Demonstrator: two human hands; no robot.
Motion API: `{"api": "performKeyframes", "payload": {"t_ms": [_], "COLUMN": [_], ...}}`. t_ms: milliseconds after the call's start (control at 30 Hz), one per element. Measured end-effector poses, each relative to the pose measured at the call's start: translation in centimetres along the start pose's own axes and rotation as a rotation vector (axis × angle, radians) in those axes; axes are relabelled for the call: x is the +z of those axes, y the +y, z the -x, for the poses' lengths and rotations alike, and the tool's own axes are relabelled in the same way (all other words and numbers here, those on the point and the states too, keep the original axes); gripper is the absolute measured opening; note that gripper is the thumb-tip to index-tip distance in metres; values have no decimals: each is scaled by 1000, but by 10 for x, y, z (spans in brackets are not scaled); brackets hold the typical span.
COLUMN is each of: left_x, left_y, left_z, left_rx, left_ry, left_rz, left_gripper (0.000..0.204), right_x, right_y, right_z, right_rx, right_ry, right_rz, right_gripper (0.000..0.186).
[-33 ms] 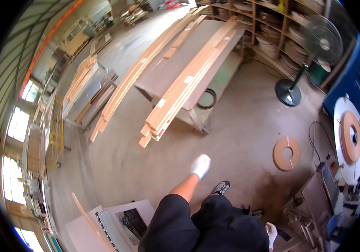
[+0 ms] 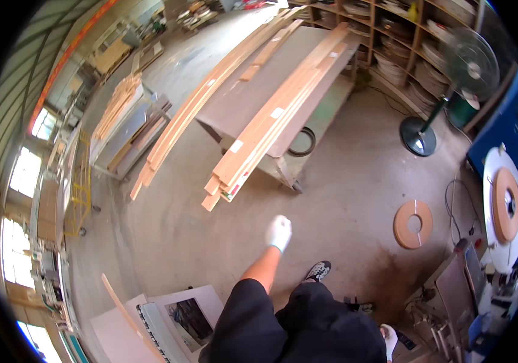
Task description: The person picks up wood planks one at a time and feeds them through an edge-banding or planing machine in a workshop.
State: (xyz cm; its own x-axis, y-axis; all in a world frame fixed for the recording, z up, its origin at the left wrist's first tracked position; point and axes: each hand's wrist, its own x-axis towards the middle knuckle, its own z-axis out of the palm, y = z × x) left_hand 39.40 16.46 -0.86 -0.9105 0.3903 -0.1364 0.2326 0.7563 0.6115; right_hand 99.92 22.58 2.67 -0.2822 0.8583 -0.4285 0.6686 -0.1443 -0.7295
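Note:
My left hand (image 2: 280, 232), in a white glove, is raised above the floor with its fingers curled and nothing visible in it, short of the near ends of long timber boards (image 2: 259, 139) on a grey worktable (image 2: 231, 115). My right hand (image 2: 389, 339), also gloved, hangs low beside my dark shorts at the bottom edge, its fingers curled; what they hold, if anything, is hidden. More long strips (image 2: 177, 127) lie along the table's left side, overhanging its near end.
A pedestal fan (image 2: 419, 133), blue machine (image 2: 498, 115) and mounted tan roll (image 2: 505, 206) are at right, with another roll (image 2: 405, 227) and cables on the floor. A trolley (image 2: 80, 199) and timber stack (image 2: 120, 106) stand left. Panels (image 2: 114, 327) lie lower left. Shelves (image 2: 386, 72) line the back.
My left hand has moved slightly left and up. The boards and surroundings have shifted only slightly in the view.

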Motion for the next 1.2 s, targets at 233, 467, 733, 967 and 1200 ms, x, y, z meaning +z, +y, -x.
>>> {"api": "performKeyframes", "payload": {"t_ms": [233,467,733,967,1200], "left_x": [-117,-124,-128,-129,-30], "left_y": [-91,-87,-71,-9,70], "left_z": [-130,-172,-145,0,120], "left_rx": [-289,-75,-2,-80,245], "left_ry": [377,351,199,7,-401], "left_rz": [-119,-483,-363,-143,242], "left_gripper": [63,60,54,51,106], "right_x": [-69,-80,16,165,264], "right_y": [-67,-77,-125,-283,-371], "right_z": [18,-11,-93,-132,-169], "right_rx": [281,335,105,-208,-19], "right_ry": [-115,-169,-281,-675,-407], "right_rz": [145,153,111,152,-258], "right_gripper": [29,31,21,30,32]}}
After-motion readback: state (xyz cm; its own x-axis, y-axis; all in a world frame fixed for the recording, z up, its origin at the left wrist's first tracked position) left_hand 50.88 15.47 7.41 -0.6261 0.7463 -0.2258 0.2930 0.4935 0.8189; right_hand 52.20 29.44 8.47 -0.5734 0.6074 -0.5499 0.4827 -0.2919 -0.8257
